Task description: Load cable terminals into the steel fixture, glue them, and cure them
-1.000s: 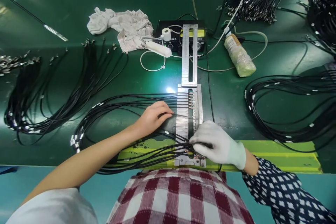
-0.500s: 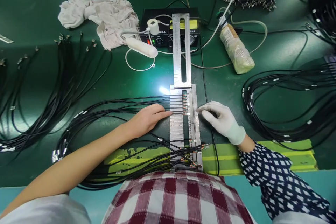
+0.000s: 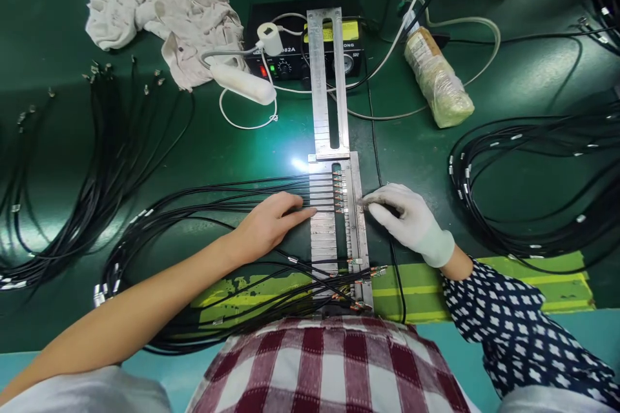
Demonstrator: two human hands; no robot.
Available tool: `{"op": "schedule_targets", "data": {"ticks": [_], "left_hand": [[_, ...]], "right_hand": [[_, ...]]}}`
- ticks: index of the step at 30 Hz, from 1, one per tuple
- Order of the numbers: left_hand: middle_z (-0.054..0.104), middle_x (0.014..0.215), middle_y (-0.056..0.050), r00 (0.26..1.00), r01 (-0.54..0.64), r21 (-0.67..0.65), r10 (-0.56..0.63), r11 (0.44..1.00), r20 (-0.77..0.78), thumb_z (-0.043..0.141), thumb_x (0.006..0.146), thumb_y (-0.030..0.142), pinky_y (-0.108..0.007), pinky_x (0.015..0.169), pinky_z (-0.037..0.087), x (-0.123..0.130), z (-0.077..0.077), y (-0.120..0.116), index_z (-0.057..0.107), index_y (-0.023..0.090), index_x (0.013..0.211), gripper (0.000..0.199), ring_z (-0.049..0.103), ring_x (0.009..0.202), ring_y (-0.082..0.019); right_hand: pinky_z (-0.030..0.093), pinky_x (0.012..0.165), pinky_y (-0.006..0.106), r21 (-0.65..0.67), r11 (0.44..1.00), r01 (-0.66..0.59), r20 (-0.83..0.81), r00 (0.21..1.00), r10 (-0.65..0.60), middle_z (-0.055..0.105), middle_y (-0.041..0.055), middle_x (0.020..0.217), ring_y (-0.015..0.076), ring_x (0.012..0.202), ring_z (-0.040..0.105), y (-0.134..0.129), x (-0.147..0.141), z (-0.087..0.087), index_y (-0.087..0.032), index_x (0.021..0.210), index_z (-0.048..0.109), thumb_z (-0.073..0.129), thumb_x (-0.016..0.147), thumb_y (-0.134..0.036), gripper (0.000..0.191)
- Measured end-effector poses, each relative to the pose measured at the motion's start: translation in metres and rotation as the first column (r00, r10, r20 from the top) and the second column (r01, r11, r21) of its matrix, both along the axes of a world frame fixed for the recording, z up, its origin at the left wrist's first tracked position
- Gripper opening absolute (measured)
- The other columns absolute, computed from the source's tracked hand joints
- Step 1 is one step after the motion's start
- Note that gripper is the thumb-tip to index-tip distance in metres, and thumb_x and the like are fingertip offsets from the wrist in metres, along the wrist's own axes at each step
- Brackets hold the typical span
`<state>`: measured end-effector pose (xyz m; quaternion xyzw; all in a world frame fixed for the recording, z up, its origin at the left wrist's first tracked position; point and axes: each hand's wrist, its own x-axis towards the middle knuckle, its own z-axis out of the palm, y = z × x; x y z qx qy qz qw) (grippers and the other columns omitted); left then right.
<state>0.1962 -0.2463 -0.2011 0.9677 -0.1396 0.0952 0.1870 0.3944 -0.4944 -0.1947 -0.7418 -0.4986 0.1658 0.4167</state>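
Several black cables (image 3: 252, 184) run from the left into the slots of a metal fixture (image 3: 323, 239), their stripped ends lined up over its central gap. Bare, my left hand (image 3: 268, 222) pinches the lowest of these cables at the fixture's left edge, thumb and forefinger near together. My right hand (image 3: 404, 219), in a white glove, has its fingertips against the fixture's right rail; whatever is between them is too small to name. More loose cables (image 3: 285, 303) cross the fixture's lower end, close to the checked apron.
A black control box (image 3: 300, 45) stands behind the fixture, beside a white lamp (image 3: 247, 84). White cloths (image 3: 194, 26) lie back left, a wrapped bottle (image 3: 438, 84) back right. Cable bundles lie at far left (image 3: 101, 142) and right (image 3: 484, 206).
The view has shifted slightly, so the back of the table appears a little farther left and higher. Both hands keep nearly the same places at the fixture.
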Motion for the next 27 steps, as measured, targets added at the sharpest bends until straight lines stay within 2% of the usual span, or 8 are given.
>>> {"op": "schedule_targets", "data": {"ticks": [4, 8, 11, 15, 19, 23, 25, 27], "left_hand": [[0.058, 0.093, -0.007, 0.995, -0.094, 0.086, 0.091, 0.992, 0.040, 0.040, 0.102, 0.012, -0.031, 0.075, 0.039, -0.009, 0.000, -0.009, 0.061, 0.019, 0.134, 0.039, 0.051, 0.084, -0.019], [0.060, 0.093, -0.007, 0.994, -0.104, 0.078, 0.107, 0.992, -0.036, 0.039, 0.102, 0.014, -0.032, 0.073, 0.034, -0.012, 0.005, -0.010, 0.060, 0.021, 0.135, 0.039, 0.050, 0.084, -0.020], [0.064, 0.098, -0.007, 0.968, -0.101, -0.102, 0.074, 0.990, -0.240, 0.043, 0.104, 0.023, -0.033, 0.081, 0.038, -0.015, 0.019, -0.009, 0.059, 0.018, 0.129, 0.030, 0.054, 0.090, -0.019], [0.065, 0.098, -0.005, 0.884, -0.042, -0.269, -0.090, 0.962, -0.459, 0.053, 0.102, 0.037, -0.031, 0.087, 0.040, -0.024, 0.034, -0.013, 0.064, 0.020, 0.116, 0.024, 0.056, 0.094, -0.018], [0.063, 0.094, -0.005, 0.899, 0.000, -0.232, -0.101, 0.973, -0.425, 0.050, 0.104, 0.031, -0.030, 0.085, 0.040, -0.035, 0.035, -0.006, 0.070, 0.021, 0.103, 0.023, 0.054, 0.091, -0.018], [0.060, 0.096, -0.006, 0.941, -0.067, -0.059, 0.044, 0.996, -0.335, 0.049, 0.103, 0.027, -0.033, 0.085, 0.038, -0.047, 0.036, 0.011, 0.069, 0.019, 0.098, 0.022, 0.052, 0.093, -0.019], [0.061, 0.098, -0.007, 0.951, -0.091, 0.011, 0.090, 0.996, -0.296, 0.049, 0.103, 0.025, -0.035, 0.087, 0.038, -0.050, 0.037, 0.011, 0.068, 0.018, 0.103, 0.020, 0.052, 0.096, -0.021], [0.064, 0.105, -0.009, 0.956, -0.050, 0.001, 0.049, 0.999, -0.290, 0.049, 0.103, 0.024, -0.037, 0.089, 0.039, -0.049, 0.038, 0.002, 0.065, 0.017, 0.113, 0.020, 0.053, 0.101, -0.022]], "right_hand": [[0.050, 0.083, 0.041, -0.007, 1.000, -0.012, -0.007, 1.000, 0.012, 0.077, 0.0032, 0.095, 0.0227, 0.086, 0.069, 0.001, 0.000, -0.001, -0.025, 0.094, 0.073, 0.055, 0.100, -0.033, 0.021], [0.051, 0.084, 0.042, -0.008, 1.000, -0.003, 0.002, 1.000, 0.003, 0.077, 0.0025, 0.095, 0.0232, 0.088, 0.069, 0.001, 0.000, -0.002, -0.025, 0.094, 0.073, 0.057, 0.098, -0.030, 0.017], [0.051, 0.084, 0.042, -0.010, 1.000, 0.006, 0.022, 1.000, -0.006, 0.077, 0.0026, 0.095, 0.0237, 0.089, 0.069, 0.002, -0.001, -0.002, -0.025, 0.093, 0.073, 0.056, 0.098, -0.029, 0.018], [0.051, 0.085, 0.042, 0.002, 1.000, -0.004, 0.034, 0.999, 0.004, 0.078, 0.0022, 0.095, 0.0235, 0.088, 0.069, 0.002, -0.002, -0.002, -0.025, 0.092, 0.073, 0.057, 0.098, -0.030, 0.018], [0.050, 0.085, 0.041, 0.018, 1.000, -0.003, 0.032, 0.999, 0.002, 0.078, 0.0021, 0.096, 0.0230, 0.088, 0.069, 0.002, -0.001, -0.003, -0.025, 0.092, 0.073, 0.057, 0.099, -0.029, 0.017], [0.050, 0.084, 0.041, 0.025, 1.000, -0.002, 0.034, 0.999, 0.001, 0.078, 0.0018, 0.096, 0.0227, 0.088, 0.069, 0.002, -0.002, -0.004, -0.025, 0.092, 0.072, 0.057, 0.099, -0.029, 0.017], [0.050, 0.084, 0.041, 0.015, 1.000, -0.006, 0.037, 0.999, 0.006, 0.078, 0.0019, 0.095, 0.0229, 0.088, 0.069, 0.002, -0.002, -0.004, -0.025, 0.092, 0.073, 0.057, 0.099, -0.030, 0.018], [0.050, 0.084, 0.041, 0.006, 1.000, -0.005, 0.043, 0.999, 0.004, 0.078, 0.0022, 0.096, 0.0231, 0.088, 0.069, 0.002, -0.002, -0.004, -0.025, 0.092, 0.073, 0.057, 0.099, -0.030, 0.018]]}}
